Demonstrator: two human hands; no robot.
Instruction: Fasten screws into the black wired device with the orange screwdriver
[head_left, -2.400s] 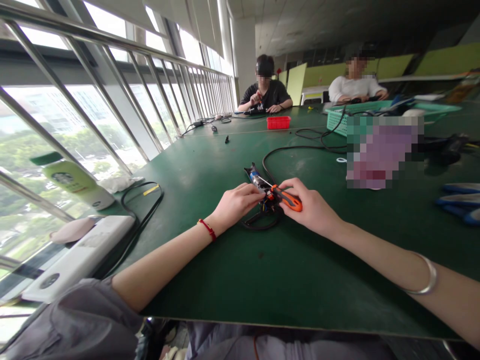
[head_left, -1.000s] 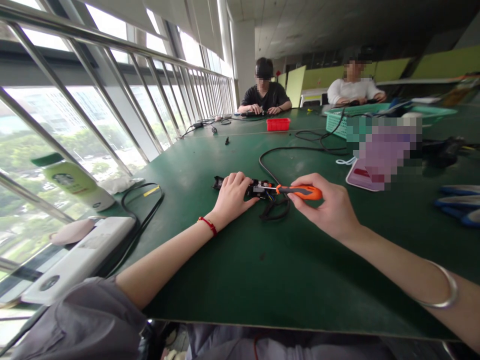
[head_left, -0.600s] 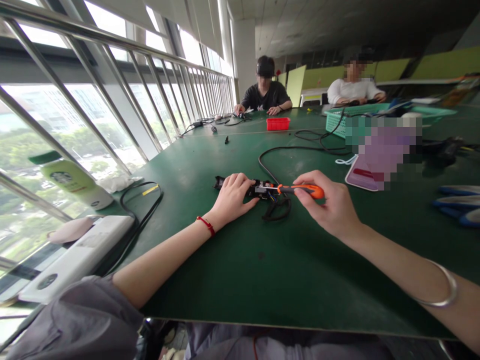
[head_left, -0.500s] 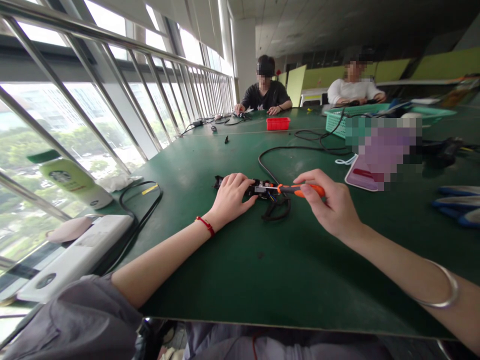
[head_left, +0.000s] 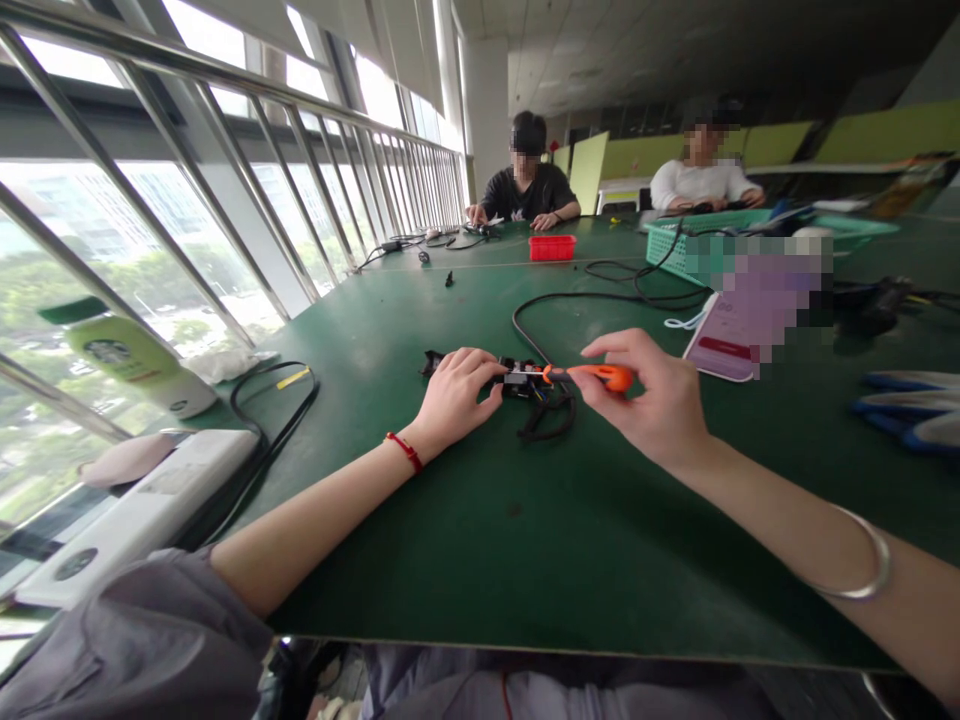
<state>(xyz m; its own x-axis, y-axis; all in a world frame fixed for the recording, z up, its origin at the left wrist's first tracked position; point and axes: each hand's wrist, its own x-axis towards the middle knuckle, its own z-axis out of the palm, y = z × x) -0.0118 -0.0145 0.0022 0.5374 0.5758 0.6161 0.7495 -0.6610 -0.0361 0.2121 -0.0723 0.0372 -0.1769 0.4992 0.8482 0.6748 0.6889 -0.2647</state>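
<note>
A small black device (head_left: pixel 519 381) with exposed wiring lies on the green table (head_left: pixel 480 520), and a black cable (head_left: pixel 540 305) loops away from it. My left hand (head_left: pixel 452 393) presses down on its left part, fingers curled over it. My right hand (head_left: pixel 651 400) pinches an orange-handled screwdriver (head_left: pixel 592 375) that lies nearly level, its metal tip pointing left into the device's middle. A red cord circles my left wrist and a silver bangle my right forearm.
A phone (head_left: pixel 731 330) lies to the right, with blue gloves (head_left: pixel 904 405) further right. On the left by the window railing stand a green-capped bottle (head_left: pixel 127 355), a white power strip (head_left: pixel 135 510) and a looped cable (head_left: pixel 274 420). Two people sit at the far end behind a red bin (head_left: pixel 551 247) and a green basket (head_left: pixel 679 240).
The device was turned from lying away from me to lying across the table. My left hand shifted onto its left part, and the screwdriver swung level with its tip into the device from the right.
</note>
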